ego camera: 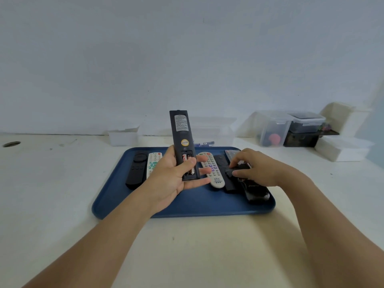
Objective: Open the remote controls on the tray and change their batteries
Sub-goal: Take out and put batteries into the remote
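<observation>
My left hand (174,177) grips a long black remote (182,138), held upright with its back toward me. Its battery bay is uncovered and two batteries (188,164) show inside. My right hand (252,166) pinches a small black battery cover (233,170) low over the right side of the blue tray (187,206). On the tray lie a black remote (136,170), a white remote with green keys (152,163), a grey remote with coloured keys (213,173), a slim black remote (223,169), a glossy black remote (255,191) and a further remote (231,153) at the back right.
Behind the tray, loose batteries (204,143) lie beside a clear box (214,129). A small white box (123,135) stands at the back left. Clear lidded containers (291,128) and white boxes (342,147) crowd the back right. A round hole (11,144) marks the table's far left.
</observation>
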The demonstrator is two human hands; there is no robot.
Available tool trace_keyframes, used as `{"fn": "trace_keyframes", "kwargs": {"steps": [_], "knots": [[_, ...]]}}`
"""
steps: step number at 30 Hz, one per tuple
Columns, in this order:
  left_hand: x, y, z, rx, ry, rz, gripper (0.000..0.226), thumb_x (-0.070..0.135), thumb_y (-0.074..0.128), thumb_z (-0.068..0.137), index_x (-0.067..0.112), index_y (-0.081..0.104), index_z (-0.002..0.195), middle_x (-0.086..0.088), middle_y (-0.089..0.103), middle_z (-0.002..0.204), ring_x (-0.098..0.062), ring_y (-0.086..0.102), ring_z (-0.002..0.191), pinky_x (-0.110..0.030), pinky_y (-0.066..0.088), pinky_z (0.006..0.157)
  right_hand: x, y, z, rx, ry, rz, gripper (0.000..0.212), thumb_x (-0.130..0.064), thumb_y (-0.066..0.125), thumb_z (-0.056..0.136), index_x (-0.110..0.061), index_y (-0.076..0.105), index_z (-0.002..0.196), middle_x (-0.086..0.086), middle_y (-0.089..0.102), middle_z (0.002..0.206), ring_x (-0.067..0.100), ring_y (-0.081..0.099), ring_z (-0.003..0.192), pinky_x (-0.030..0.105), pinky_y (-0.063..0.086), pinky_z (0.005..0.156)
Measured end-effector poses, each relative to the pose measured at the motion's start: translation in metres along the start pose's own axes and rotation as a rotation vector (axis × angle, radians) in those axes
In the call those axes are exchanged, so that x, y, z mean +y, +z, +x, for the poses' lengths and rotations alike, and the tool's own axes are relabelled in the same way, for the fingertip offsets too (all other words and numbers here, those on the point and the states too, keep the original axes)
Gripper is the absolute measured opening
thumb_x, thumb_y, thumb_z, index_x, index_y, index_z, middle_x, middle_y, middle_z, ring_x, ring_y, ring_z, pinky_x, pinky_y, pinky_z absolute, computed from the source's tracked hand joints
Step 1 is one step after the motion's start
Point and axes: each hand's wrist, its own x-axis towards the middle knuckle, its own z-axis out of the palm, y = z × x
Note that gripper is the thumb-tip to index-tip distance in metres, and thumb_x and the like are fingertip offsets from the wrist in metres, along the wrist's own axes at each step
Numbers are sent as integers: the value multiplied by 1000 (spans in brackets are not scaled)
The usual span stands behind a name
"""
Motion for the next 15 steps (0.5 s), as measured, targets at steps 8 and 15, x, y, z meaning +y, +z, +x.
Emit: {"fn": "trace_keyframes", "kwargs": {"steps": [8,15], "knots": [[1,-1,4,31,-16,-79,31,10,42,107,16,48,137,-16,73,117,-37,69,111,-49,61,83,-26,-15,-10,293,43,852,9,-6,75,85,-7,69,91,5,62,71,10,49,55,18,41,54],[-2,4,7,64,53,-183,32,4,34,108,17,43,136,-17,61,138,-25,64,103,-36,58,82,-99,27,-19,90,131,1483,18,1,66,90,8,71,106,14,70,85,12,63,63,17,55,59]]}}
